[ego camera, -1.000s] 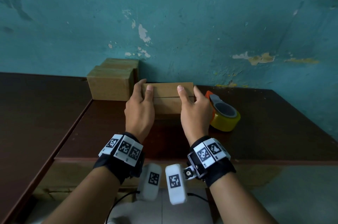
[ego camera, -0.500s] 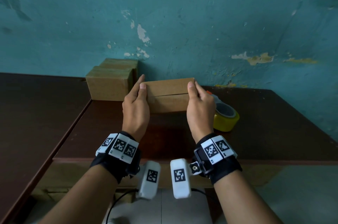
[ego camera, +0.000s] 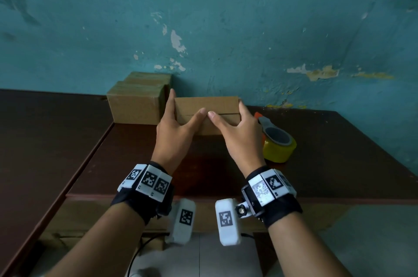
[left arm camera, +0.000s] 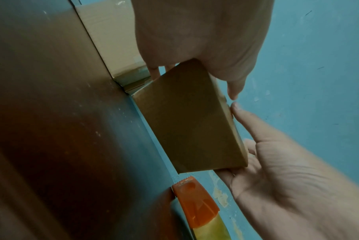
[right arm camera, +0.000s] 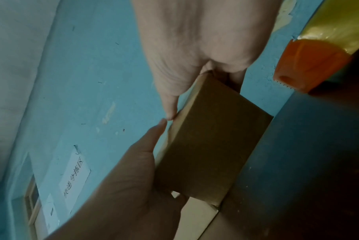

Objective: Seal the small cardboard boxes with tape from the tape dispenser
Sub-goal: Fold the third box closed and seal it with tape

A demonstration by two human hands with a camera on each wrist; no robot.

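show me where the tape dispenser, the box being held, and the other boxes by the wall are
tape dispenser (ego camera: 279, 149): head view, yellow tape roll.
held box (ego camera: 207, 104): head view, upper flap.
stacked boxes (ego camera: 135, 108): head view, front face.

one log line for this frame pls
stage: pre-tape | left hand + right hand: hold cardboard box, thumbs at flap seam | tape dispenser: on table, untouched | seam: untaped

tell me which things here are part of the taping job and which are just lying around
Job:
- box, held off the table by the left hand and right hand, thumbs on its seam
- tape dispenser
- two more boxes at the wall

Lying about:
- paper notice on the wall
- table, only the work surface
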